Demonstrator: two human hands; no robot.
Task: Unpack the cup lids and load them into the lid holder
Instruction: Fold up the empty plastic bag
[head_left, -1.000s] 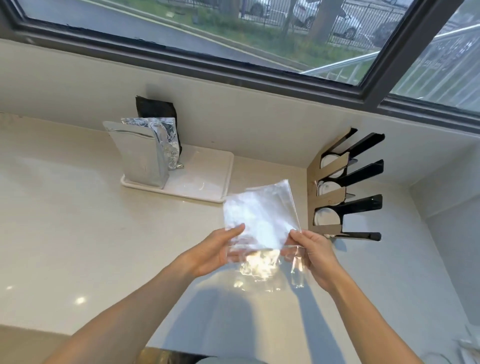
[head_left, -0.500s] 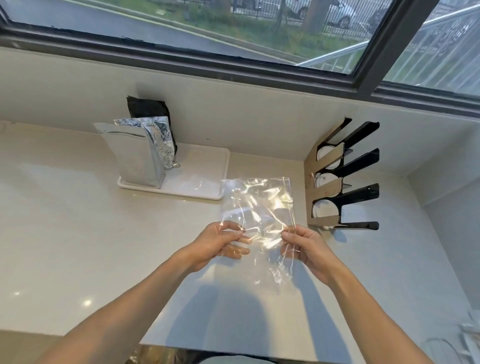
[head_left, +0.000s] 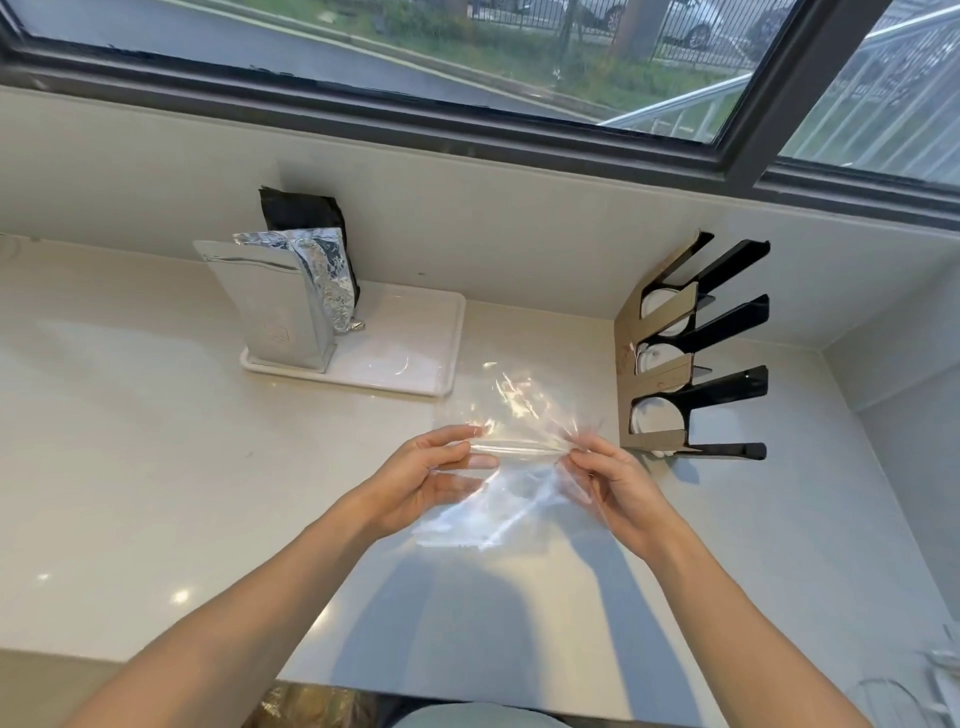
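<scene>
We find both hands raised over the pale countertop (head_left: 156, 467), holding a clear plastic bag (head_left: 511, 415) between them. The left hand (head_left: 426, 480) pinches the bag's left side between thumb and fingers; the right hand (head_left: 618, 486) pinches its right side likewise. The film is folded along a crease running from hand to hand, and we see nothing inside it. The lid holder (head_left: 691, 353), black with brown panels, stands at the right against the wall, and white cup lids (head_left: 649, 415) sit in its three slots. A white tray (head_left: 410, 343) behind the bag carries a silver foil pouch (head_left: 270, 306); a black pouch (head_left: 301, 213) stands behind that.
</scene>
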